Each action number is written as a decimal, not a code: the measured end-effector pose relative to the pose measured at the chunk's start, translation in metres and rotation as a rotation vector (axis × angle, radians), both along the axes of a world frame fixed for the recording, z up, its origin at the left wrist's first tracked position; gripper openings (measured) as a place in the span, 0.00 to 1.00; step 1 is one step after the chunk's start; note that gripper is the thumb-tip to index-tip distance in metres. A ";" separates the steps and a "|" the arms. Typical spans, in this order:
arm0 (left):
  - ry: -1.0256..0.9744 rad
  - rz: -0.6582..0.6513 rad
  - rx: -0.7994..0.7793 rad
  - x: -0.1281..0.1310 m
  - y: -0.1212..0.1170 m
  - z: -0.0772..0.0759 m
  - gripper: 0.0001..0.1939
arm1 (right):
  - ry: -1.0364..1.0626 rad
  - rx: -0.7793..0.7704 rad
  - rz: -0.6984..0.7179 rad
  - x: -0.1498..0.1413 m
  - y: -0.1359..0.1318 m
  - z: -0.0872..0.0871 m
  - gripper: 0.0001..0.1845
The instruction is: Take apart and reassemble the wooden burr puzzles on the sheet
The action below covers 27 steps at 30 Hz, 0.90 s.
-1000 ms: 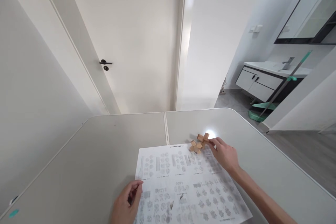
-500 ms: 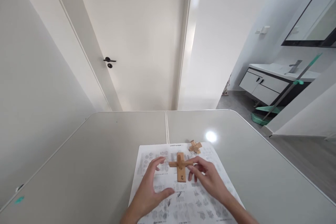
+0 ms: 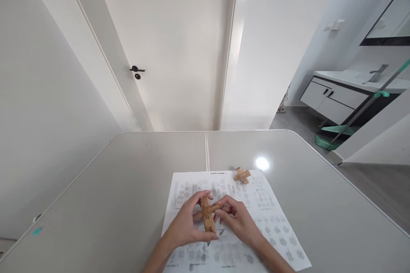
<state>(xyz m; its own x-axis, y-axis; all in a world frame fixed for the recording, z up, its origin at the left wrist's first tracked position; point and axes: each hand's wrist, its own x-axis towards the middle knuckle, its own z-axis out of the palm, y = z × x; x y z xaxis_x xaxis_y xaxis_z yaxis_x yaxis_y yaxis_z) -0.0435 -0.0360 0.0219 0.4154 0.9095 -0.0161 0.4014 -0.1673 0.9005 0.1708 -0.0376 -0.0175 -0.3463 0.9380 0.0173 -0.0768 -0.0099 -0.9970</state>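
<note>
A cross-shaped wooden puzzle is held between both my hands just above a printed sheet of diagrams. My left hand wraps its fingers and thumb round the puzzle's left side. My right hand pinches its right arm with curled fingers. A second, smaller wooden puzzle lies by itself at the sheet's far edge, clear of both hands.
The sheet lies on a grey table with a centre seam. Behind stands a white door with a black handle. At the right an opening shows a vanity cabinet and a green-handled mop.
My right hand picked one wooden puzzle off the sheet's far edge and carried it toward me. My left hand came up off the paper and closed on it.
</note>
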 end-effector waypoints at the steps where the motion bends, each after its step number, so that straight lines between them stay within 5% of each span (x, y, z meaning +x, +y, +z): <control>1: -0.011 0.001 -0.015 0.001 -0.001 -0.002 0.51 | 0.009 -0.003 -0.010 -0.001 -0.001 0.000 0.18; 10: 0.187 -0.080 0.127 -0.009 0.004 -0.013 0.48 | -0.027 -0.020 0.008 0.001 -0.005 -0.016 0.19; 18: 0.263 -0.146 0.272 -0.003 0.011 -0.011 0.46 | -0.449 0.270 0.102 0.018 -0.002 0.013 0.13; 27: 0.260 -0.205 0.262 -0.004 0.016 -0.010 0.48 | -0.464 0.235 0.095 0.020 -0.005 0.006 0.12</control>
